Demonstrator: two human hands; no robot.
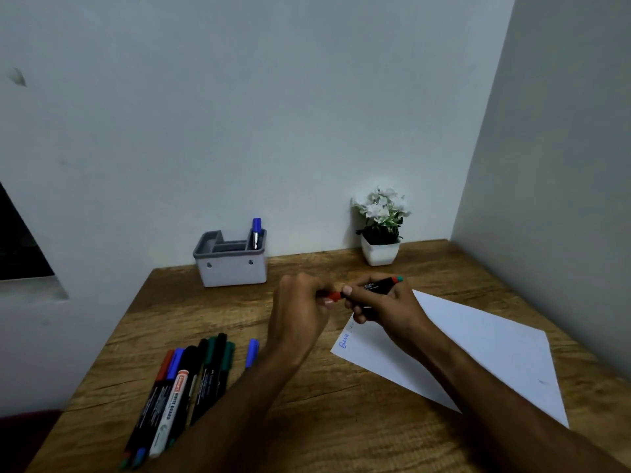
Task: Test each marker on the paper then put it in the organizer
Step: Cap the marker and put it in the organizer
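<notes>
Left hand (300, 305) fingers pinching the red cap (334, 296) while the right hand (382, 303) is gripping the black marker (377, 287) above the paper's (478, 349) near-left corner, risking ink-smeared fingers if the cap jerks free, as roughly eight markers (184, 380) are lying at the tabletop's left edge and one blue marker (256, 232) is standing in the organizer (232, 271)

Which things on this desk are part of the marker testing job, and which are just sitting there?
Part of the job:
- red marker, held in both hands
- left hand, right hand
- paper
- organizer with a blue marker in it
- marker pile
- loose blue marker

Just sitting there:
- potted plant
</notes>
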